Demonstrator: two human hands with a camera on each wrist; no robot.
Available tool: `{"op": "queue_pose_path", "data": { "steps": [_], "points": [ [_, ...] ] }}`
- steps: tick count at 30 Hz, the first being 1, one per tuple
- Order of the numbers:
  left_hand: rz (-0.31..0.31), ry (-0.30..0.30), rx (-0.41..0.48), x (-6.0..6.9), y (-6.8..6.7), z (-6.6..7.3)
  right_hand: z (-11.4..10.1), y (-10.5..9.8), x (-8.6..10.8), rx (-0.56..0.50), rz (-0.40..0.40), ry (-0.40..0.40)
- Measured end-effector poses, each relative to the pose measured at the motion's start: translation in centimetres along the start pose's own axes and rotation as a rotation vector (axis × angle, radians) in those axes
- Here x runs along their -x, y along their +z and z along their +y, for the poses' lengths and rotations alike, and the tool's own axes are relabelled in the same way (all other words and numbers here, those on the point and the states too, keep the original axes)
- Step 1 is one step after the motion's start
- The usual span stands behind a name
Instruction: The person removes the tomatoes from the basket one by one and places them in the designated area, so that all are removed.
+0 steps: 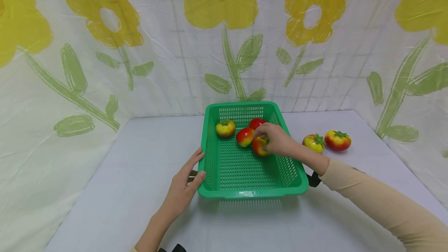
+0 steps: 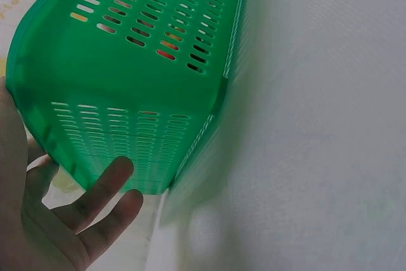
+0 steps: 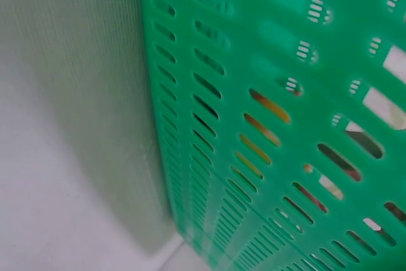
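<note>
A green plastic basket (image 1: 252,194) with slotted walls stands on the table. My left hand (image 1: 183,189) touches its left rim with the thumb and a finger; in the left wrist view the other fingers extend, slightly spread, outside the wall. Inside the basket, near its right wall, my right hand (image 1: 276,140) holds a red-and-yellow tomato (image 1: 259,147) between thumb and fingers. Beside it lie a tomato (image 1: 244,137) and a red one (image 1: 256,123) partly behind the hand. Another tomato (image 1: 225,128) sits at the back left. The right wrist view shows mostly the basket's slotted wall (image 3: 209,125), hiding that hand.
Two tomatoes lie on the table right of the basket, one (image 1: 314,143) close to my right forearm and one (image 1: 337,140) farther right. Behind the white table (image 1: 140,174) hangs a white curtain (image 1: 157,73) with yellow flowers.
</note>
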State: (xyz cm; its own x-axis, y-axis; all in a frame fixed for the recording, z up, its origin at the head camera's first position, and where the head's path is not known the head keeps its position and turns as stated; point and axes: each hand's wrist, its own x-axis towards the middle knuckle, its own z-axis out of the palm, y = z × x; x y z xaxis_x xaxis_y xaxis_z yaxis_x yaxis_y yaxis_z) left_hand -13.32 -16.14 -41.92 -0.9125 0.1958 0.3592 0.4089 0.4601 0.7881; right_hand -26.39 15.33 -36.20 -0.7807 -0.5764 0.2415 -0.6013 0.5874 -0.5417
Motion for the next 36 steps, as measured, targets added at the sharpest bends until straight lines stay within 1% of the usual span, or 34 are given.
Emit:
{"op": "queue_pose_path", "data": {
  "steps": [8, 14, 17, 23, 25, 31, 36],
  "points": [
    [-0.003, 0.005, -0.009, -0.01, -0.08, -0.05, 0.03, -0.01, -0.27, 0.015, -0.014, 0.004],
    [-0.008, 0.04, -0.016, -0.07, -0.07, -0.15, -0.01, -0.13, -0.27, 0.032, -0.029, 0.013],
    [-0.011, 0.048, -0.013, -0.08, -0.06, -0.17, 0.16, -0.28, -0.21, 0.009, -0.039, 0.014],
    [-0.002, 0.034, -0.007, -0.04, -0.11, -0.14, 0.38, -0.33, -0.33, -0.065, -0.052, 0.044],
    [-0.003, 0.032, -0.009, -0.06, -0.13, -0.05, 0.24, -0.34, -0.32, -0.055, -0.05, 0.049],
    [-0.006, 0.039, -0.014, -0.08, -0.15, -0.15, 0.01, -0.19, -0.48, 0.029, -0.031, 0.032],
    [0.0, 0.051, -0.013, -0.08, -0.09, -0.19, -0.06, -0.05, -0.6, 0.036, -0.061, 0.06]
  ]
}}
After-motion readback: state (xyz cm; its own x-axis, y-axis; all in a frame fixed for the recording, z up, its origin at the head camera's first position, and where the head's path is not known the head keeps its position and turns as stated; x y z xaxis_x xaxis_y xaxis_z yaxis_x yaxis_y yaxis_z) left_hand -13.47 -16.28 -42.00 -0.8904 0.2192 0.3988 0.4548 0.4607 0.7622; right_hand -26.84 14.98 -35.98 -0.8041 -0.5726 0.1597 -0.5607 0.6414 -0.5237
